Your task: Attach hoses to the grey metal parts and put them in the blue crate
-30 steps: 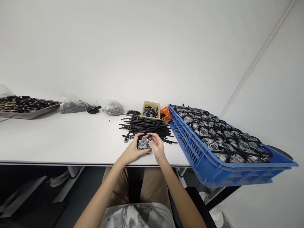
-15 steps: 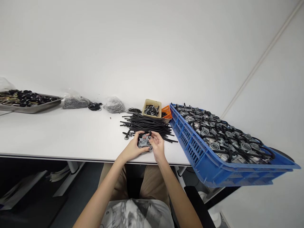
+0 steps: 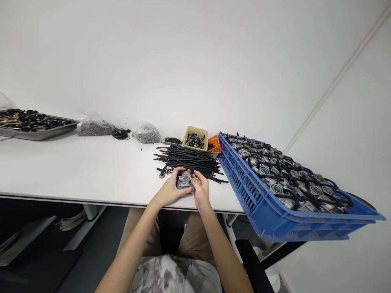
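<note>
My left hand [image 3: 171, 189] is closed around a grey cast-metal carburetor [image 3: 183, 180], held just above the table near its front edge. My right hand [image 3: 200, 187] pinches a small black fitting [image 3: 191, 170] against the right side of that carburetor; the fingers hide most of it. Directly behind both hands lies a pile of black rubber hoses [image 3: 189, 158]. A couple of black-and-silver fittings [image 3: 163, 174] rest on the table to the left of my left hand.
At right, a blue crate [image 3: 244, 191] full of carburetors with black hoses juts past the table edge. Behind the hoses stand a beige bin [image 3: 185, 144] of small fittings and an orange basket [image 3: 216, 142]. Plastic bags [image 3: 147, 133] and a metal tray [image 3: 45, 133] line the wall.
The view has shifted slightly. Both hands keep hold of the carburetor and fitting, and the right fingers have turned a little around the black fitting.
</note>
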`<state>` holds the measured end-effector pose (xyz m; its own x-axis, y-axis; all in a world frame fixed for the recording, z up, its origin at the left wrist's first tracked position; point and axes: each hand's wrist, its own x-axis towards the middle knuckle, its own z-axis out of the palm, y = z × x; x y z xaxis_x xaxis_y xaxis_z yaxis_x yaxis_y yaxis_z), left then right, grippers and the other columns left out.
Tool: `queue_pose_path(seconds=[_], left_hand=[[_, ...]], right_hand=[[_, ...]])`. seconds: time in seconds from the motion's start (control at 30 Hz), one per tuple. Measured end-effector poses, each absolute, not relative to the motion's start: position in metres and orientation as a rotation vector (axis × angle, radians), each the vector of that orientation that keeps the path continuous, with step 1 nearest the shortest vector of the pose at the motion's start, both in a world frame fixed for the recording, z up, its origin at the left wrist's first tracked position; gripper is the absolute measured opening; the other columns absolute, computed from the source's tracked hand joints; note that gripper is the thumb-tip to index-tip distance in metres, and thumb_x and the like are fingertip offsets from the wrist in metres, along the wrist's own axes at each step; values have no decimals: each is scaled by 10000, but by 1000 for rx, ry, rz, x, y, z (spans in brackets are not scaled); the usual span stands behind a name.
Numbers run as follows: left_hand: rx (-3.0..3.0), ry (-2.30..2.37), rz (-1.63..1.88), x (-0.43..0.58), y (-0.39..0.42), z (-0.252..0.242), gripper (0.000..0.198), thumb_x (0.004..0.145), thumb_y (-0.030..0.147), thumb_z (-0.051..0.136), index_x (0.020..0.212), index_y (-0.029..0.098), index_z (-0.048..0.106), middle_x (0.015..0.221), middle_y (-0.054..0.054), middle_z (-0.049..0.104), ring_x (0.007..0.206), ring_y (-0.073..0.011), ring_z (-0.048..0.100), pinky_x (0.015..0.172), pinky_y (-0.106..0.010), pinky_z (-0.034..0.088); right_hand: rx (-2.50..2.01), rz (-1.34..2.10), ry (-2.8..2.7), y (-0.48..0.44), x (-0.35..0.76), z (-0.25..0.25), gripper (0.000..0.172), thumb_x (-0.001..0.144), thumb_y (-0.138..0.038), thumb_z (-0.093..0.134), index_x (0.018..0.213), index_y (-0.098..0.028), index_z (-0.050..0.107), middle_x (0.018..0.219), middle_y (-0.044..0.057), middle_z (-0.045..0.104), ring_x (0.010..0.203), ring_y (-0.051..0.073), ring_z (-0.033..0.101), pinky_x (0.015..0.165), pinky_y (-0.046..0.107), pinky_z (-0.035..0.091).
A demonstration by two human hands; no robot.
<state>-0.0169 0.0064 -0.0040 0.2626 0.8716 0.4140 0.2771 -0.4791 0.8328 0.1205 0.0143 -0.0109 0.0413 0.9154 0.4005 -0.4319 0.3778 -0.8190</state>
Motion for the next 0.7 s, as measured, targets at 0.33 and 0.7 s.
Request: queue_pose_path(seconds=[0.33, 0.7], left_hand=[[1905, 1053, 1206, -16, 7, -4, 695, 723, 412, 730, 1280, 229, 357, 1257, -101, 556, 1095, -261, 598, 958, -401, 461], [1909, 1046, 1217, -16, 5, -5, 698, 721, 406, 728, 1284, 226, 357, 1306, -107, 535, 1197, -275, 544, 1006, -398, 429]], right_hand=[[-577, 1067, -1125, 17, 121, -14, 307, 743, -423, 740, 956, -203, 721, 963, 59, 718, 878, 201, 686, 866, 343, 541], [-592, 1091, -1082, 13, 118, -7, 325, 648, -351, 812, 897, -196, 673, 929, 42, 718, 865, 193, 695, 855, 331, 543]])
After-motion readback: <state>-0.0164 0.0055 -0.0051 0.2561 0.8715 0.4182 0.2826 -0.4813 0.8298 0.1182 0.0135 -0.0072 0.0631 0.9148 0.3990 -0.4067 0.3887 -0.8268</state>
